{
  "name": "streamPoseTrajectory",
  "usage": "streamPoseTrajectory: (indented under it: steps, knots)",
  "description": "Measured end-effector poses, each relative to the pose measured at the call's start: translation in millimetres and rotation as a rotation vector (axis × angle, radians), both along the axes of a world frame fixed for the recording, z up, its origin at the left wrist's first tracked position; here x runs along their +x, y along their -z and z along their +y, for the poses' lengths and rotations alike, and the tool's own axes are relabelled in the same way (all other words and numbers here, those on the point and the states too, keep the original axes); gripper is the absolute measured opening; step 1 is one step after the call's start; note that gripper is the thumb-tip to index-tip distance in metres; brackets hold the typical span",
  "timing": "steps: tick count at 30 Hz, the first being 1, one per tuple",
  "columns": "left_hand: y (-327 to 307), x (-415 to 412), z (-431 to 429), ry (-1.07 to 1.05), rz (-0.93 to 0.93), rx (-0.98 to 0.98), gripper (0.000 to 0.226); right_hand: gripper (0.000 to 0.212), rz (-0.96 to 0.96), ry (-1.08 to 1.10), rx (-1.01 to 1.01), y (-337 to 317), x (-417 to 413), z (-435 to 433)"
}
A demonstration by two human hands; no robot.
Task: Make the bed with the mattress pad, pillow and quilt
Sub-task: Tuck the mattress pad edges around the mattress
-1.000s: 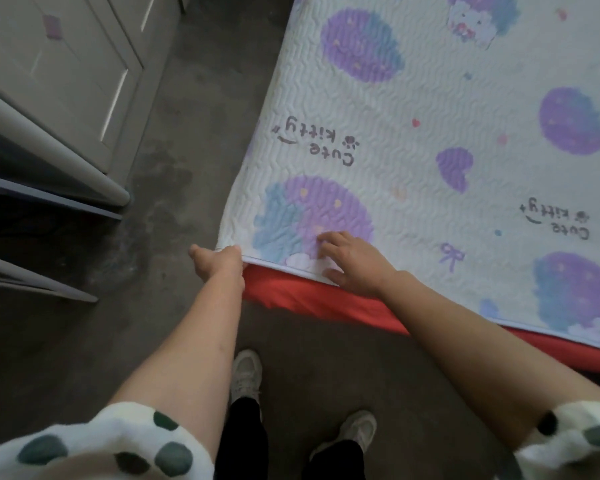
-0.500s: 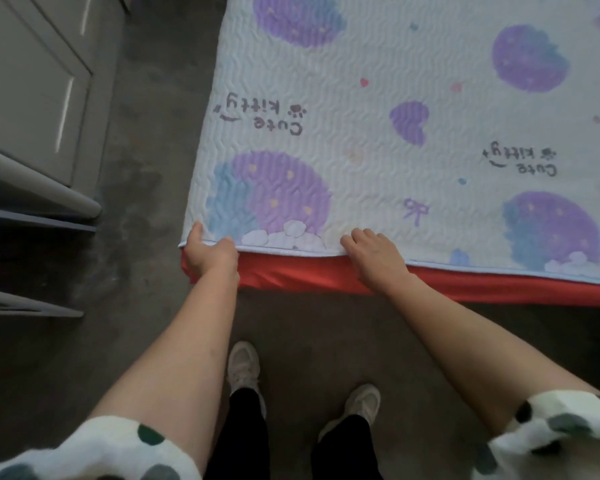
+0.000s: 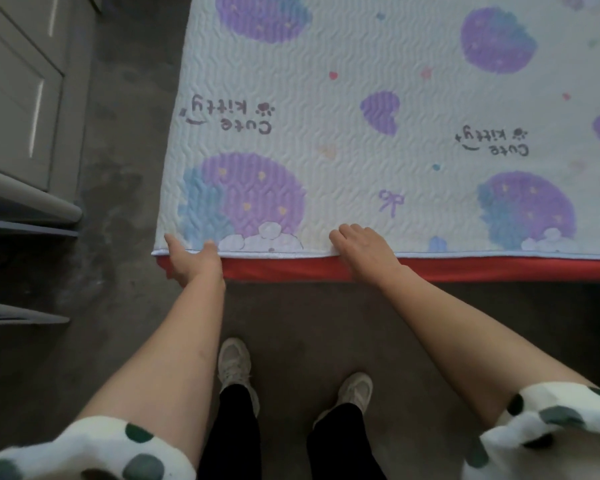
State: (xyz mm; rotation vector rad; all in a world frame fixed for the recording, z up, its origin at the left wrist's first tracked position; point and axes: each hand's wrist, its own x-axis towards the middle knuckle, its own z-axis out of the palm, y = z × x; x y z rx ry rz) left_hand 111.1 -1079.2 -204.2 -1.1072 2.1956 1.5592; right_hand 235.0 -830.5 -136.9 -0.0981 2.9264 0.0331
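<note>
Hem of the mattress pad [image 3: 326, 133] runs along the near edge of the red mattress [image 3: 291, 270], cloth stretching away from both hands. The left hand [image 3: 194, 265] pinches the near-left corner; the right hand [image 3: 364, 251] rests curled on the hem further right, hold unclear.

One wide-angle view from the person's head, facing forward and steeply down, close above the left hand [image 3: 196, 263] and right hand [image 3: 366, 252] at mid-frame, mattress pad [image 3: 343, 161] beyond the hands, floor [image 3: 291, 317] and shoes [image 3: 234, 362] nearer than them.
</note>
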Motion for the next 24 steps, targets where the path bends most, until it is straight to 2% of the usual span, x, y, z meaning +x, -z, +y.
streamPoseTrajectory:
  steps: [4,9,16,20,22,24]
  knots:
    - [-12.1,24.0,48.9,0.080,-0.004,0.082,0.089,0.041,-0.046,0.073,0.039,-2.9,24.1,37.5]
    - [-19.8,60.8,131.1,0.099,-0.012,0.207,0.066,0.031,-0.093,0.210,0.038,-2.6,64.5,92.2]
    - [-13.7,115.5,217.8,0.164,-0.046,0.250,0.051,0.040,-0.028,0.268,0.106,5.5,107.5,156.3]
    - [-13.0,135.9,248.6,0.132,-0.038,0.238,0.046,0.029,0.014,0.302,0.118,10.9,126.4,191.3]
    - [-11.3,138.9,253.6,0.105,-0.008,0.207,0.045,0.021,0.049,0.292,0.075,13.0,132.7,204.0]
    - [-10.6,145.1,257.1,0.098,0.022,0.161,0.046,0.022,0.069,0.274,0.012,13.4,141.2,215.4]
